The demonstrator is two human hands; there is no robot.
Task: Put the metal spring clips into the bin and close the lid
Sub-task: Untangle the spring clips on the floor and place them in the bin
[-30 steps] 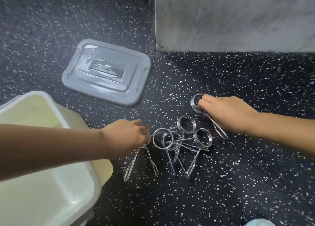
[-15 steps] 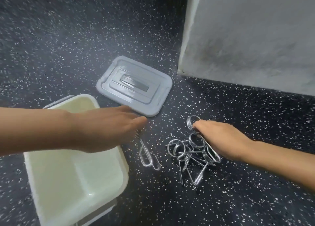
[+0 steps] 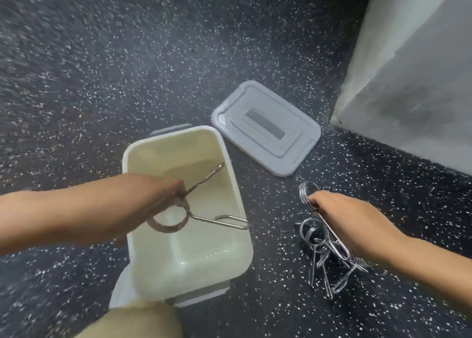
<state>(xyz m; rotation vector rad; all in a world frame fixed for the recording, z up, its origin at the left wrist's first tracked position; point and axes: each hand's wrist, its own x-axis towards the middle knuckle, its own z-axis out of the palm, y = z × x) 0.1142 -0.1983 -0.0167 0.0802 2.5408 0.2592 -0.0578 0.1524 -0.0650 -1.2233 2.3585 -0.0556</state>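
A cream open bin [image 3: 237, 238] stands on the dark speckled floor, with nothing lying on its bottom. My left hand [image 3: 161, 197] is over the bin's mouth, shut on one metal spring clip [image 3: 204, 219] whose two arms point right. The grey lid [image 3: 268, 131] lies flat on the floor just beyond the bin's far right corner. To the right, my right hand [image 3: 350, 225] grips another spring clip [image 3: 307, 193] by its coil end. A heap of several more clips [image 3: 324, 256] lies on the floor under and beside that hand.
A pale grey wall or block [image 3: 413, 82] rises at the right, its corner near the lid. Part of a tan trouser leg [image 3: 138, 320] shows at the bottom, against the bin's near side.
My left hand has lifted a clip off the floor and carried it left over the bin. The view has swung left. My right hand still rests on the heap.
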